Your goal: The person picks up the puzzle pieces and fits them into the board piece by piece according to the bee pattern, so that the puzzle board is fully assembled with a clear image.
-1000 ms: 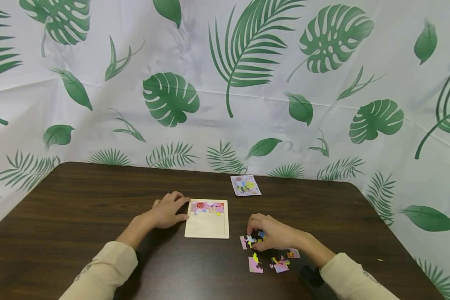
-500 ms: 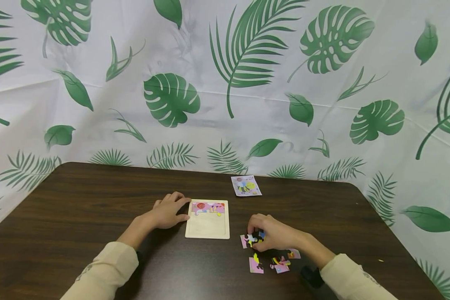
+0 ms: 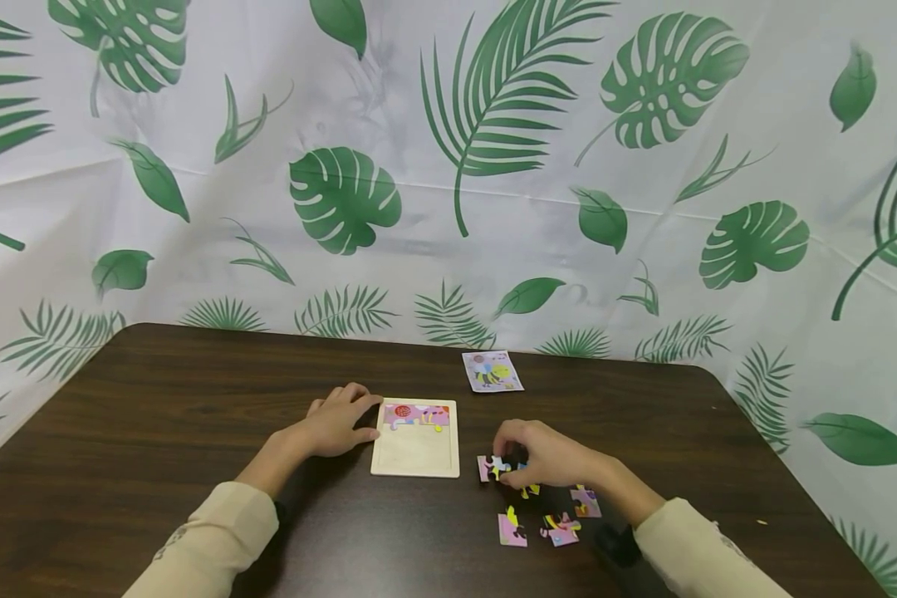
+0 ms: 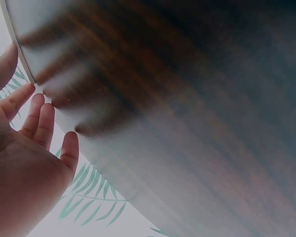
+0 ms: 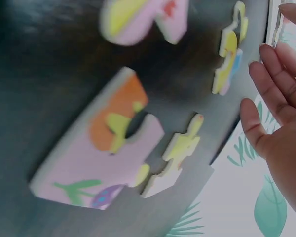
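A shallow wooden puzzle tray [image 3: 416, 455] lies on the table, with a pink strip of fitted pieces [image 3: 419, 415] along its far side. My left hand [image 3: 336, 423] touches the tray's left edge with thumb and index finger, the other fingers loosely extended. To the right of the tray, my right hand [image 3: 547, 453] pinches a puzzle piece [image 3: 486, 468] with pink, black and yellow on it. In the right wrist view the held puzzle piece [image 5: 278, 24] is seen edge-on between thumb and index finger. Fingers partly hide a yellow and blue piece [image 3: 529, 490] below.
Loose pieces lie near the right hand: a pink and yellow one [image 3: 512, 529], a multicoloured one [image 3: 561, 529] and a pink and orange one [image 3: 585, 502]. A bee picture card [image 3: 492, 371] lies towards the table's far edge. A leaf-print cloth [image 3: 448, 199] hangs behind.
My right hand has risen slightly, lifting the pinched piece away from the yellow and blue one, which shows more now. My left hand stays at the tray's edge.
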The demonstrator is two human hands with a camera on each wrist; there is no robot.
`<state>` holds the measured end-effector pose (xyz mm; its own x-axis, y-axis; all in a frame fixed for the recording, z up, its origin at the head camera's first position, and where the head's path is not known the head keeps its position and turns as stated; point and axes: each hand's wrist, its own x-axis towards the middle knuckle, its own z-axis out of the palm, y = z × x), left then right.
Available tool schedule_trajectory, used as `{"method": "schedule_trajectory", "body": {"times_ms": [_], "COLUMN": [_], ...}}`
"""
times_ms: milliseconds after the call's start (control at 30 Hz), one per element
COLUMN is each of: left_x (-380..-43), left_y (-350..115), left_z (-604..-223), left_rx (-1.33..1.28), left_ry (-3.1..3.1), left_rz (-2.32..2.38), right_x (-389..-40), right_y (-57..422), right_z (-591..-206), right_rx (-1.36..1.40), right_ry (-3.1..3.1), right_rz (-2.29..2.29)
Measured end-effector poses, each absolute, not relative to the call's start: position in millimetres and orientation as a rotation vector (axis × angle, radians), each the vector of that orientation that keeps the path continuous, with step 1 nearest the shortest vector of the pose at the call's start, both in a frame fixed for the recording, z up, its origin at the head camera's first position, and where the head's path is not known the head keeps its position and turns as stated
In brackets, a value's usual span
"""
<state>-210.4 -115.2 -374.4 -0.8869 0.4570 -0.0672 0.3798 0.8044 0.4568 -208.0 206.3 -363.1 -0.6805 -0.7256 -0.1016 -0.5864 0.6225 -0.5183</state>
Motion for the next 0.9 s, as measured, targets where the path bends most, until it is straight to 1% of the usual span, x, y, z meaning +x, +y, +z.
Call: {"method": "schedule_trajectory", "body": {"times_ms": [333,467,700,900], "left_x": [-211.2,-211.9,-212.2,-211.6], "left_y": [-114.6,-114.8,-115.4,-115.2], "left_z": [-374.7,-375.4,-375.8,-374.1], "left_rx": [0.650,0.649,0.655,0.655], "left_ry": [2.820,2.819,2.815,2.809], "left_rz": [0.647,0.647,0.646,0.649], "right_x": [-222.7,-228.5,-234.5,-240.6], "right_y": [194.2,186.7,165.5,148.5], "right_z": [-358.9,-359.1,-357.9,-363.2], "right_rx": [-1.080,-1.133,-1.052,-1.068], "right_ry": [2.580,2.599,2.582,2.592], "right_rz": [-0.710,-0.722,-0.764,-0.758]}}
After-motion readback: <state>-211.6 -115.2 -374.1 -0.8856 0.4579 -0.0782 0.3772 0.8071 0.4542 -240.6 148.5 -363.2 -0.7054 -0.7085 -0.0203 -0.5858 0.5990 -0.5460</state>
